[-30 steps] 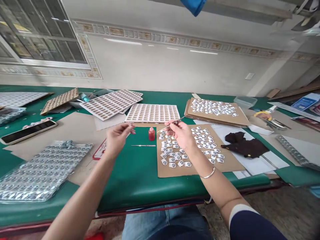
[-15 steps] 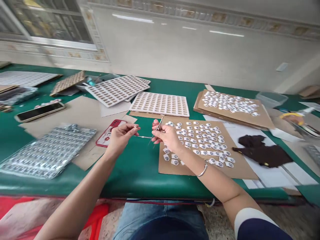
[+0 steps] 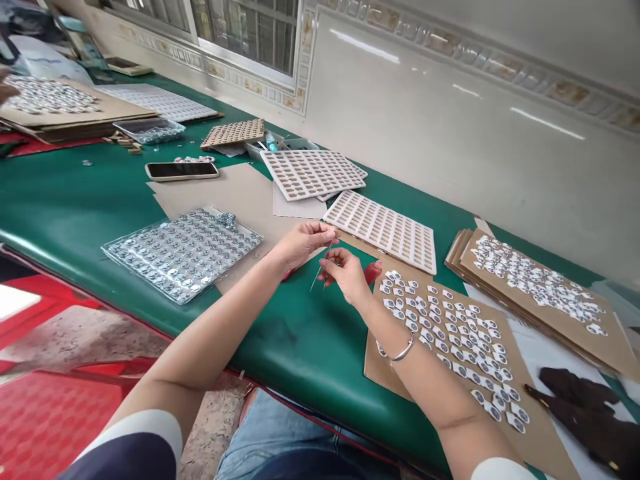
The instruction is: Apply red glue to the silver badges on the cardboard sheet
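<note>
My left hand is closed in a pinch over the bench, at the near edge of the white slotted tray. What its fingertips hold is too small and covered to name. Just below and to the right, my right hand grips slim metal tweezers, whose thin ends point down toward the green tabletop. The hands nearly touch. By my right wrist lies a brown board with rows of small white tags bearing dark round marks. A sliver of something red shows under my left wrist.
Left of my hands lies a clear tray of shiny round pieces, with a phone behind it. Stacked boards with tags and dark cloth are right. Another person's hand shows far left.
The view has swung left, bringing the far left bench into sight. My hands have come closer together, and the small pale piece in my left fingertips is now hidden. The tweezers stay in my right hand.
</note>
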A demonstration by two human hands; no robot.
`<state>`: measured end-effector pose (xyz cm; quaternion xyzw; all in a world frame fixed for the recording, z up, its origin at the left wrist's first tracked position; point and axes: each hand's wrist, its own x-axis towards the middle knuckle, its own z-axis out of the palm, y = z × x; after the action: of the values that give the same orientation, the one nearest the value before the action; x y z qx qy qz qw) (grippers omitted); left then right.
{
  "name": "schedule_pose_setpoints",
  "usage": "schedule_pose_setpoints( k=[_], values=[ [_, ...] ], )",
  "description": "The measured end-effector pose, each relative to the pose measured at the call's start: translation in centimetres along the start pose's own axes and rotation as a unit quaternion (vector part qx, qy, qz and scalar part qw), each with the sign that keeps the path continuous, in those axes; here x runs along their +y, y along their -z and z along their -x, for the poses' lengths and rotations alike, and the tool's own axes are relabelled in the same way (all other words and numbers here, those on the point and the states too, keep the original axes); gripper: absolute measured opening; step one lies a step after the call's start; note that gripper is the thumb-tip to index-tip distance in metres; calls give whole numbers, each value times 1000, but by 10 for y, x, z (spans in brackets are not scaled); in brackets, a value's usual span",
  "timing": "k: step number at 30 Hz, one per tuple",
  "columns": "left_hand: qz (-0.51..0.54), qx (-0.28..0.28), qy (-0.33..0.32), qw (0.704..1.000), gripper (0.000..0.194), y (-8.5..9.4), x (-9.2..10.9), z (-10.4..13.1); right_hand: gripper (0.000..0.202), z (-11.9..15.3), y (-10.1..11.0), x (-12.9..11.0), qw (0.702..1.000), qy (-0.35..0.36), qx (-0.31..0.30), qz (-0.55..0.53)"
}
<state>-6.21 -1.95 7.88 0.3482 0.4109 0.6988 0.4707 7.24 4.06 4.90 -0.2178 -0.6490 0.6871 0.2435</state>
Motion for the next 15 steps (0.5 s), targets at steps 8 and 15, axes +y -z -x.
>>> schedule_pose_setpoints(
  k=[8,15],
  values=[
    [81,42,-3,996,30,16,-22,-2,13,-16,-22,9,999,-9,-30,35],
    [106,92,-59,988,25,13,-17,2,17,-10,-34,12,988,32,19,147]
  ],
)
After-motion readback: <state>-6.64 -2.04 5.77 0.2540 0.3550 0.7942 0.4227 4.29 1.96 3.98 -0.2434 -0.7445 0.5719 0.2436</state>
